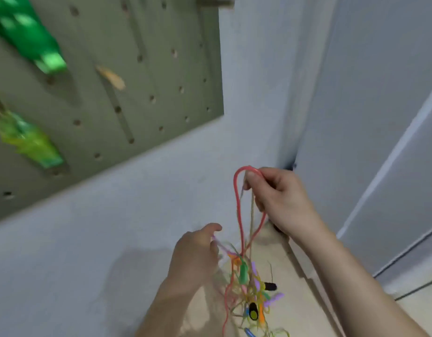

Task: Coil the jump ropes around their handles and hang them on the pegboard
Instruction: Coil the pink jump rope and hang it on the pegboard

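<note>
Head view: A person's right hand [280, 198], raised in front of a pale blue wall [137, 215], pinches the top of a red jump rope [237, 203] between thumb and curled fingers, so the cord hangs below in a long, narrow loop. A thin tan cord drops beside it from the same grip.

Lower and to the left, the left hand [195, 254] has its fingers curled and appears to hold a pink strand [221, 245] that runs into the tangle of jump ropes [251, 295] dangling beneath both hands. The knot mixes red, orange, yellow and purple cords with several handles: a green handle [243, 273] near the top, a black handle [269, 286] jutting right, and another black handle with a yellow end [253, 311] lower down. The bundle hangs over a beige floor [290, 268], close to the corner where the wall meets a pale door panel [356, 93].

Up on the wall, a grey-green pegboard [142, 98] carries a bright green coiled rope [27, 32] at its upper left and a yellow-green coiled rope [27, 139] beneath it, both blurred. A bare wooden peg [111, 77] sticks out near the middle.
</note>
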A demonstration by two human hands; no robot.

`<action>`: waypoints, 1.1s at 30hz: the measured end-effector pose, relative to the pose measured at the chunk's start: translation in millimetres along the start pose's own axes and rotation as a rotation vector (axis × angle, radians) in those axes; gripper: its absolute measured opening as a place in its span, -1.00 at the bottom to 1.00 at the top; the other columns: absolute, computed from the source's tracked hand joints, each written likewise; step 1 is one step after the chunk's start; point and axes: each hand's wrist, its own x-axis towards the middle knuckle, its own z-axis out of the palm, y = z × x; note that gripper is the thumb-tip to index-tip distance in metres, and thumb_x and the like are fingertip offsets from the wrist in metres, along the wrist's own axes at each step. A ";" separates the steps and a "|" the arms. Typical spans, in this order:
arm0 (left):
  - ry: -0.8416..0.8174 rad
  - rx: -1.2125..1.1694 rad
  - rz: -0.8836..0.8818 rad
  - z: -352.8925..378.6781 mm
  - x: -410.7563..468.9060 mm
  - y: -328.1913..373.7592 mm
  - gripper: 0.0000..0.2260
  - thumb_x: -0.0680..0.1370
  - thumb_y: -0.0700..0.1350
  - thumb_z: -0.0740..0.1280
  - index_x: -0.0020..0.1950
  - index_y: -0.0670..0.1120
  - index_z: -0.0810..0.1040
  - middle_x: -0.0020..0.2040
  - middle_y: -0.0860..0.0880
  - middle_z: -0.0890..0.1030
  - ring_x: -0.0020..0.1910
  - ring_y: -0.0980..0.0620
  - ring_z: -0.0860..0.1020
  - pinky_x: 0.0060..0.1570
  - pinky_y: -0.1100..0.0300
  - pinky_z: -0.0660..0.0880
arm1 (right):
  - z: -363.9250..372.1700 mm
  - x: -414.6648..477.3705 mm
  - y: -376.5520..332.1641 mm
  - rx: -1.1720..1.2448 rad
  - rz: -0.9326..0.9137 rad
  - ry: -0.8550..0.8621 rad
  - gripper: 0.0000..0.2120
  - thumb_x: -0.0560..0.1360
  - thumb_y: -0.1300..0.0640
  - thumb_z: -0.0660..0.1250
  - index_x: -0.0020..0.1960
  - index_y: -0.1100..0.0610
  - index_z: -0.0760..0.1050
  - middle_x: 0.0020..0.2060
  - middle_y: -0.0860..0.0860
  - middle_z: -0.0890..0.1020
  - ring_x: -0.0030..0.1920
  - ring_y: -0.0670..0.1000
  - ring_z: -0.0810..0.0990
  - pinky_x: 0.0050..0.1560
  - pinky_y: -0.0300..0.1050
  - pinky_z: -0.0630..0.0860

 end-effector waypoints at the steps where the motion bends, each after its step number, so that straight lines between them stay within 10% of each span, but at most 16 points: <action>1: 0.040 -0.031 0.061 -15.9 -3.0 12.4 -0.68 0.56 -0.13 0.24 0.25 0.18 0.48 0.06 0.15 0.59 0.10 0.14 0.51 0.05 0.32 0.38 | -5.8 1.1 -19.3 0.012 -0.013 -0.006 -0.68 0.57 0.01 0.26 -0.33 0.06 0.53 -0.57 -0.03 0.32 -0.51 -0.04 0.28 -0.41 -0.16 0.22; 6: -0.117 -0.729 0.244 -62.4 -18.0 85.2 -0.76 0.53 -0.18 0.36 0.17 0.02 0.54 0.06 0.12 0.62 0.07 0.17 0.56 0.09 0.27 0.50 | -28.7 -1.4 -88.6 0.074 -0.074 -0.037 -0.66 0.58 0.06 0.27 -0.34 0.10 0.54 -0.60 -0.12 0.29 -0.52 -0.06 0.26 -0.40 -0.14 0.21; 11: -0.036 -0.775 0.129 -55.5 -19.6 101.1 -0.86 0.56 -0.23 0.32 -0.08 -0.02 0.64 -0.20 0.06 0.66 -0.17 0.08 0.60 -0.06 0.26 0.51 | -51.8 8.3 -130.1 0.139 -0.137 0.032 -0.65 0.57 0.12 0.25 -0.37 0.15 0.52 -0.54 0.04 0.26 -0.46 0.06 0.21 -0.40 -0.12 0.14; 19: 0.041 -0.706 0.114 -28.5 -20.2 144.6 -0.77 0.47 0.01 0.42 0.11 0.21 0.57 -0.19 0.11 0.58 -0.33 0.19 0.47 -0.19 0.29 0.49 | -96.9 27.4 -150.0 0.021 -0.158 0.019 -0.69 0.57 0.10 0.22 -0.25 0.20 0.61 -0.41 0.13 0.36 -0.38 0.08 0.31 -0.30 -0.04 0.31; 25: -0.138 -0.334 0.088 2.8 -3.5 154.8 -0.83 0.55 0.04 0.29 -0.18 0.07 0.61 -0.31 0.12 0.60 -0.26 0.21 0.54 -0.10 0.24 0.46 | -137.8 50.0 -141.3 -0.224 -0.193 0.065 -0.66 0.52 0.14 0.19 -0.20 0.36 0.59 -0.62 -0.09 0.50 -0.45 0.06 0.56 -0.33 -0.10 0.48; 30: 0.193 -0.313 0.005 -4.5 2.2 142.3 -0.70 0.61 -0.05 0.23 -0.32 0.01 0.52 -0.49 0.12 0.49 -0.49 0.28 0.42 -0.31 0.22 0.33 | -173.9 79.2 -104.7 -0.328 -0.099 0.172 -0.64 0.43 0.03 0.20 -0.28 0.30 0.56 -0.44 0.13 0.65 -0.28 0.18 0.68 -0.06 0.14 0.62; 33: 0.384 -0.803 -0.016 -40.8 6.8 180.6 -0.67 0.65 -0.06 0.16 -0.28 -0.08 0.49 -0.53 0.07 0.38 -0.57 0.13 0.30 -0.51 0.27 0.23 | -179.2 82.1 -76.1 -0.197 0.035 0.077 -0.26 0.37 -0.36 0.26 0.19 0.28 0.51 -0.13 0.08 0.59 -0.02 0.07 0.63 0.13 0.20 0.56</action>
